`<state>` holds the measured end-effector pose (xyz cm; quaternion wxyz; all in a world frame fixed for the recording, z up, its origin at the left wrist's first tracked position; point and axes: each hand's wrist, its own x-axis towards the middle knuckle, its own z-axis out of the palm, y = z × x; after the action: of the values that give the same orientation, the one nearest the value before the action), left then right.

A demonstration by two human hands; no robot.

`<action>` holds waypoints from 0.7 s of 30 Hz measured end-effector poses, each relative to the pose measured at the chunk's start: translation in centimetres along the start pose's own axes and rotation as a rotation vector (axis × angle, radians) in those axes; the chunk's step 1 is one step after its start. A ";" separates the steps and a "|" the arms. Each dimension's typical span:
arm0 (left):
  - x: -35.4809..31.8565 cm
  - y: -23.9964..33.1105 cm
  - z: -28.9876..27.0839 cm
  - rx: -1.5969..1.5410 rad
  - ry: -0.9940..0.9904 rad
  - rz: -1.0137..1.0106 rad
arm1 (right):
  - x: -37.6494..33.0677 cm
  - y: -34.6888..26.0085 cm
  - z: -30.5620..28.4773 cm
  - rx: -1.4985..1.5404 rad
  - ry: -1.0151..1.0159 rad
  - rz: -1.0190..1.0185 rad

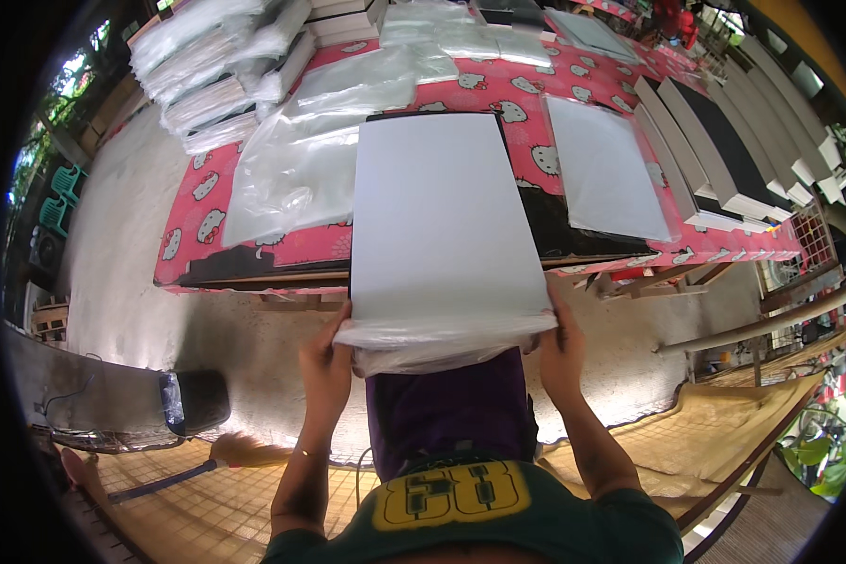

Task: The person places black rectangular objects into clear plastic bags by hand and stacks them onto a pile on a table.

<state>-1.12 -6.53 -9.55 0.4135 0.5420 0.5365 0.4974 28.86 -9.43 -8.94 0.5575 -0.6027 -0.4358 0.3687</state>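
A long desk [254,240] stands across the space, covered with a pink cloth printed with cartoon cat faces. Beyond it lies a pale concrete floor [122,235], and under the person a woven straw mat [207,508] is spread out.

On the far left of the desk, stacks of bagged sheets [211,70] are piled up. Along the right end, thick white-edged boards with black faces [724,155] lean in a row. Loose clear plastic bags [296,169] lie left of centre, and one bagged white sheet [606,169] lies flat to the right.

In the middle, a large white sheet [442,211] rests over a black board [564,230] on the desk, its near end hanging past the desk's front edge toward the person. A clear plastic sleeve [432,346] is bunched around that near end.

The left hand [327,350] grips the sleeve and the sheet's near left corner, fingers curled shut on it. The right hand [556,343] does the same at the near right corner, thumb on top.

Down at the left, a dark bin [197,399] sits on the floor beside a broom [244,451].
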 end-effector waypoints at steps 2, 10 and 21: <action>-0.4 0.3 -0.6 -0.110 -0.020 0.074 | 0.1 0.8 -1.7 0.073 -0.008 -0.054; 3.4 10.4 -6.8 -0.222 0.241 0.344 | 5.0 -16.2 -5.8 1.256 -0.829 0.013; 19.3 0.6 -5.1 -1.142 -0.268 -0.135 | 19.6 -6.4 3.3 0.910 -0.349 0.180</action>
<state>-7.33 12.12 -6.26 0.7347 0.2563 0.1599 0.6074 31.86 10.06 -2.08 0.6488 -0.2627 -0.2640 0.6636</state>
